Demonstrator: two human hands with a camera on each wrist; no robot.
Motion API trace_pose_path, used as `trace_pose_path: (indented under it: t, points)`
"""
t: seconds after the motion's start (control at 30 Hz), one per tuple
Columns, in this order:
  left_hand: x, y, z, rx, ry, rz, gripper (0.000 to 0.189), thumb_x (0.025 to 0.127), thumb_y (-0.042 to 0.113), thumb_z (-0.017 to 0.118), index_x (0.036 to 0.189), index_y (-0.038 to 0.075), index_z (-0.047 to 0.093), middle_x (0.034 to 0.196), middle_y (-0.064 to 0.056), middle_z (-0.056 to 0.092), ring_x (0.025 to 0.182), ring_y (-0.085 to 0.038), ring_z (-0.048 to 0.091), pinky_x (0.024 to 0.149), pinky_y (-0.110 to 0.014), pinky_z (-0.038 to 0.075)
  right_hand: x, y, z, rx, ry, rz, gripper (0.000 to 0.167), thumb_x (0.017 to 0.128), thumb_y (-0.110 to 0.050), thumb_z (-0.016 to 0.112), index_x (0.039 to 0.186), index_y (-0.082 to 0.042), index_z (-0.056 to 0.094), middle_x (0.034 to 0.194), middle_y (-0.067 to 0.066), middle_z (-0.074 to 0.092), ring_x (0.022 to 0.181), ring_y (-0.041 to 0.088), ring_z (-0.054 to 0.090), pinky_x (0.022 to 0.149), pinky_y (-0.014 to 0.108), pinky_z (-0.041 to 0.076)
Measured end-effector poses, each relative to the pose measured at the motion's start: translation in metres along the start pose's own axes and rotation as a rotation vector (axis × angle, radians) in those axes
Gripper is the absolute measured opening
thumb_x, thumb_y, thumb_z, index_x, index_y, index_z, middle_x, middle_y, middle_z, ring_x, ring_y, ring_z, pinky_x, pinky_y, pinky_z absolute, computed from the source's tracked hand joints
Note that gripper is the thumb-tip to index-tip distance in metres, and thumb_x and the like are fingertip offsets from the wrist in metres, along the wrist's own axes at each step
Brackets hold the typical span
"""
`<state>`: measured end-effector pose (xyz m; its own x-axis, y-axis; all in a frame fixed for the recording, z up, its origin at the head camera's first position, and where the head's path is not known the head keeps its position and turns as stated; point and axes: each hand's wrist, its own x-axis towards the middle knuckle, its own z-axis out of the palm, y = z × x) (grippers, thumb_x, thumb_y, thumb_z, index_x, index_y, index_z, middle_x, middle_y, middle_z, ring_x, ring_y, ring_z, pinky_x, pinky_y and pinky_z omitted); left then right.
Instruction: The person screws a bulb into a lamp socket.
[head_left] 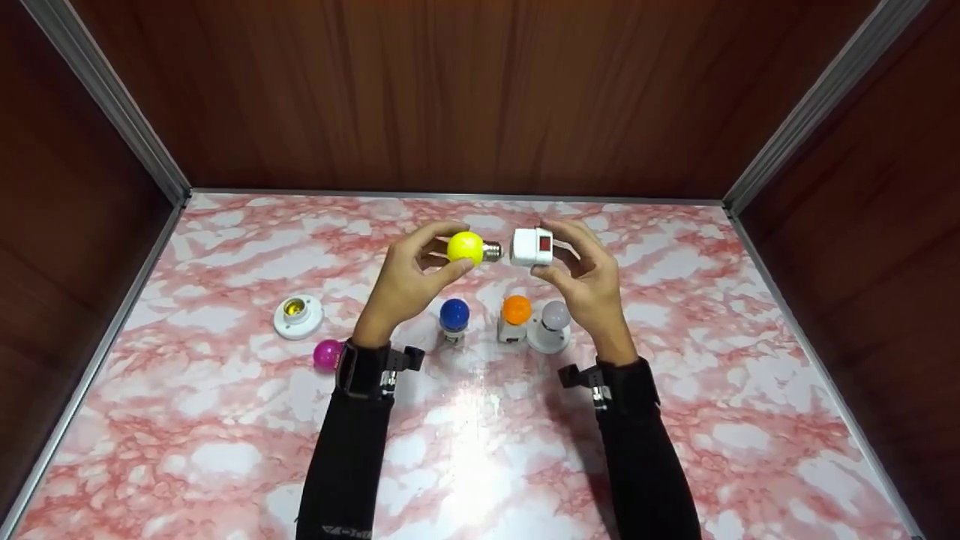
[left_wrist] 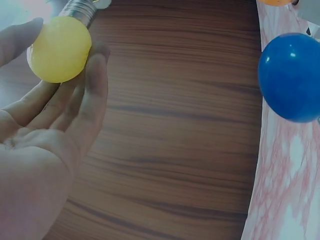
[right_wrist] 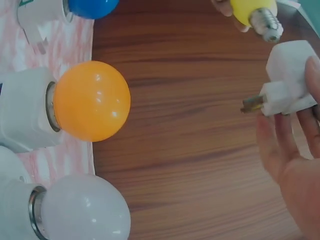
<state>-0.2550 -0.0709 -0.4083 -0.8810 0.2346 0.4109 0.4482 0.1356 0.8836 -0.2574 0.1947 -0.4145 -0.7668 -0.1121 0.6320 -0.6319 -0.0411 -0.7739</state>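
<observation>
Between thumb and fingers, my left hand (head_left: 409, 277) holds a yellow light bulb (head_left: 465, 248), its metal screw base pointing right. My right hand (head_left: 589, 274) grips a white plug-in bulb socket (head_left: 531, 247) with a red switch. A small gap separates the bulb's base from the socket. In the right wrist view the plug prongs of the socket (right_wrist: 290, 77) show, and the yellow bulb's base (right_wrist: 267, 24) sits just above it. The left wrist view has the yellow bulb (left_wrist: 60, 50) resting against the fingertips.
Nearer me on the marbled table stand a blue bulb (head_left: 454, 315), an orange bulb (head_left: 517, 310) and a white bulb (head_left: 555, 316), each in a white holder. At left are a round white lamp holder (head_left: 298, 316) and a magenta bulb (head_left: 327, 355), partly behind the left wrist.
</observation>
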Motion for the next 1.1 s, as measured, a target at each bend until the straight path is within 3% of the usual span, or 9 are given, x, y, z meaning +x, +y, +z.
trace_pose_path:
  t: [0.1, 0.2, 0.43, 0.67, 0.9, 1.1]
  points:
    - [0.000, -0.001, 0.003, 0.029, 0.008, 0.007, 0.047, 0.096, 0.018, 0.080, 0.139, 0.005, 0.067, 0.132, -0.013, 0.073, 0.114, -0.025, 0.072, 0.097, -0.020, 0.062, -0.001, 0.002, 0.001, 0.049, 0.001, -0.015, 0.057, 0.076, 0.021, 0.082, 0.128, 0.023, 0.059, 0.127, 0.005, 0.068, 0.119, 0.013, 0.067, 0.110, 0.030, 0.060]
    - [0.000, -0.002, 0.005, 0.027, 0.011, 0.017, 0.046, 0.096, 0.018, 0.080, 0.139, 0.005, 0.068, 0.132, -0.014, 0.074, 0.113, -0.025, 0.071, 0.096, -0.020, 0.062, -0.002, 0.003, 0.002, 0.060, -0.010, -0.016, 0.055, 0.074, 0.026, 0.080, 0.125, 0.023, 0.060, 0.126, 0.002, 0.068, 0.119, 0.013, 0.068, 0.109, 0.028, 0.060]
    - [0.000, -0.005, 0.009, -0.024, 0.004, 0.036, 0.044, 0.096, 0.012, 0.079, 0.138, 0.002, 0.068, 0.131, -0.017, 0.073, 0.110, -0.026, 0.071, 0.095, -0.019, 0.062, -0.003, 0.004, 0.005, 0.054, -0.023, 0.012, 0.053, 0.075, 0.026, 0.079, 0.125, 0.022, 0.061, 0.126, 0.000, 0.068, 0.118, 0.013, 0.068, 0.108, 0.028, 0.061]
    - [0.001, -0.007, 0.014, -0.041, -0.006, 0.047, 0.046, 0.096, 0.014, 0.080, 0.139, 0.003, 0.067, 0.133, -0.016, 0.069, 0.114, -0.025, 0.072, 0.103, -0.028, 0.063, -0.005, 0.008, 0.007, 0.010, -0.015, 0.025, 0.056, 0.075, 0.020, 0.084, 0.127, 0.014, 0.064, 0.125, 0.013, 0.067, 0.120, 0.013, 0.070, 0.108, 0.029, 0.060]
    - [0.003, -0.008, 0.016, -0.033, 0.026, -0.001, 0.048, 0.097, 0.016, 0.079, 0.141, 0.002, 0.065, 0.135, -0.017, 0.071, 0.114, -0.028, 0.073, 0.107, -0.044, 0.063, -0.005, 0.011, 0.009, -0.008, 0.001, 0.041, 0.057, 0.076, 0.019, 0.084, 0.128, 0.018, 0.062, 0.124, 0.006, 0.070, 0.117, 0.014, 0.070, 0.108, 0.030, 0.061]
    - [0.004, -0.008, 0.017, 0.033, 0.045, 0.015, 0.045, 0.096, 0.019, 0.080, 0.137, 0.002, 0.068, 0.130, -0.016, 0.074, 0.106, -0.027, 0.075, 0.101, -0.042, 0.065, -0.003, 0.015, 0.008, -0.038, -0.001, -0.002, 0.055, 0.075, 0.017, 0.086, 0.126, 0.016, 0.065, 0.122, -0.002, 0.070, 0.117, 0.014, 0.069, 0.109, 0.031, 0.061]
